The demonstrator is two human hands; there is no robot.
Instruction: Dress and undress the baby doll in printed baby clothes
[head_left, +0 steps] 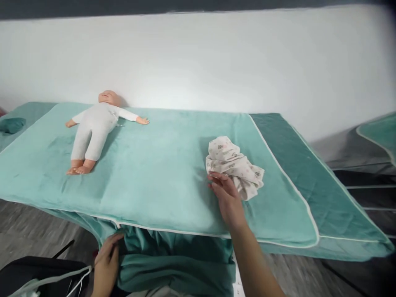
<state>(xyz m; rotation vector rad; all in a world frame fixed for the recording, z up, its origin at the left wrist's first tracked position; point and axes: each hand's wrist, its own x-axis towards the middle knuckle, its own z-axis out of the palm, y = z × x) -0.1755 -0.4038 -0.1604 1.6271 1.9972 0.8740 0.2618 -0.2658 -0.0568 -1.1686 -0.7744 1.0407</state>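
White wall (pixel 216 62) in the back, and pushed right up against it is a long bed (pixel 161 165) with a light teal cover that has white piping along the edge. Grey wood-look floor (pixel 31 231) shows underneath.

So the person's right hand (pixel 227 198) is stretched out over the right half of the bed, palm down, fingers loose and spread. It's not clamped on anything; the fingertips just touch the near edge of a crumpled patterned cloth (pixel 235 165). That cloth is white with little pinkish prints, bunched in a heap on the light cover, close to where the cover ends and a darker teal sheet (pixel 309 181) shows at the bed's right end.

The left hand (pixel 107 260) is way lower, down below the front edge of the bed. Its fingers curl into the hanging teal fabric (pixel 173 264) that drapes down there, and it looks like it's clenched on a fold of it.

Over on the left half, well apart from both hands, a baby doll (pixel 94 128) lies with its arms out, head toward the wall and bare feet toward the camera. It's dressed in a plain pale onesie.

Other bits: a teal pillow (pixel 12 125) at the far left, a second teal-covered surface (pixel 380 132) peeking in at the right edge, and a black bag (pixel 37 268) with white cords in the bottom left corner, just beside the left hand.
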